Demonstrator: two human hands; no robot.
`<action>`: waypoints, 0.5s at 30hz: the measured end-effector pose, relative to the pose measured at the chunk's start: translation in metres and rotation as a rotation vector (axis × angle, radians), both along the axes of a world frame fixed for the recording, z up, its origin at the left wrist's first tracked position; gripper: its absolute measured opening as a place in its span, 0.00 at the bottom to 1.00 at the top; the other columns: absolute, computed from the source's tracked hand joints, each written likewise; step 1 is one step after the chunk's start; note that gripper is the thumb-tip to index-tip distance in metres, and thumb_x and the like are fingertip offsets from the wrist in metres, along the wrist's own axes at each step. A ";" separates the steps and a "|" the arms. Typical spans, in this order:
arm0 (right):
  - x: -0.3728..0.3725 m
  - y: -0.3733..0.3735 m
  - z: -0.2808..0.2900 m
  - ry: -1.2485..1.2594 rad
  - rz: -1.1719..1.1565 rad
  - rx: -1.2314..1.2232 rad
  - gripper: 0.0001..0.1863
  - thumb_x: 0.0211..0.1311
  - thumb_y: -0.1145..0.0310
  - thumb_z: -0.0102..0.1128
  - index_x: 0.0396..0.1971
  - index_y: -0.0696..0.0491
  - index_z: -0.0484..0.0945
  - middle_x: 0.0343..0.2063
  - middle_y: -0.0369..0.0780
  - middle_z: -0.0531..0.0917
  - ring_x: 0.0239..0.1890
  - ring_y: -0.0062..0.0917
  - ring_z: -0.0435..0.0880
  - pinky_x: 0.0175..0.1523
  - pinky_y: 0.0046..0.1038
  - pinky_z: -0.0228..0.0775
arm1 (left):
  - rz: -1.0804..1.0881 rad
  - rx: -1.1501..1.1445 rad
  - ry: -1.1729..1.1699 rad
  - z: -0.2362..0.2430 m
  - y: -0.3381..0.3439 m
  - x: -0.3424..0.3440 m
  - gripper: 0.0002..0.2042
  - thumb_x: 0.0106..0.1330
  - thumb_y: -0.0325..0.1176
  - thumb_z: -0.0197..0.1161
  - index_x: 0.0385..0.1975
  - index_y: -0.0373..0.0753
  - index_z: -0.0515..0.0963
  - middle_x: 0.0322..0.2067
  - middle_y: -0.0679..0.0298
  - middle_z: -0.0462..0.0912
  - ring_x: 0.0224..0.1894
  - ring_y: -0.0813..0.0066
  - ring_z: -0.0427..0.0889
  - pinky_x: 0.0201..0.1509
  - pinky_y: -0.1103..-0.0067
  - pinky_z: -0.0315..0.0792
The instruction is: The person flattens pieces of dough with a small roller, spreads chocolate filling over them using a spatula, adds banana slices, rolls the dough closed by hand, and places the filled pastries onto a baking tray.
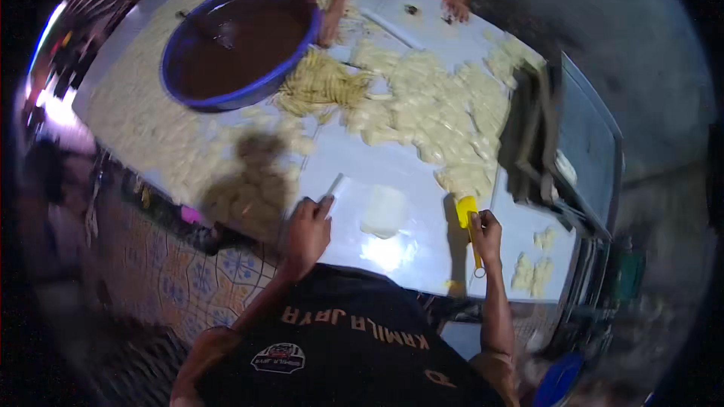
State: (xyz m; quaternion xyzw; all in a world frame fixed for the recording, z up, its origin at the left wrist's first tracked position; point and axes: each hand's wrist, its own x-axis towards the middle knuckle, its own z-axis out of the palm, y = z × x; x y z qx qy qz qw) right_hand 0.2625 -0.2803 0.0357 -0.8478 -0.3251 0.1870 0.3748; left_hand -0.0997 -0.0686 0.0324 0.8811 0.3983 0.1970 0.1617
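My left hand (309,230) is closed on a slim, pale tool (332,192), probably a blade or stick, over the white table surface (332,158). My right hand (486,237) grips a yellow scraper (465,209) with a long handle, its head at the lower end of a spread of pale dough pieces (422,105). A smooth white block of dough (383,211) lies between my hands. A few small dough pieces (539,271) lie to the right of my right hand.
A blue basin of brown liquid (249,45) stands at the back left, beside yellowish strips (317,79). Another person's hands (329,26) are at the far edge. Stacked metal trays (588,143) sit at the right. More dough pieces (143,120) cover the left side.
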 end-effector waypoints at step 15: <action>-0.196 0.489 0.108 -0.573 1.027 0.176 0.14 0.66 0.67 0.63 0.40 0.64 0.82 0.30 0.55 0.86 0.31 0.47 0.88 0.39 0.42 0.79 | -0.014 -0.061 -0.008 -0.069 -0.019 -0.009 0.34 0.62 0.29 0.58 0.72 0.49 0.64 0.47 0.49 0.74 0.53 0.45 0.75 0.55 0.57 0.73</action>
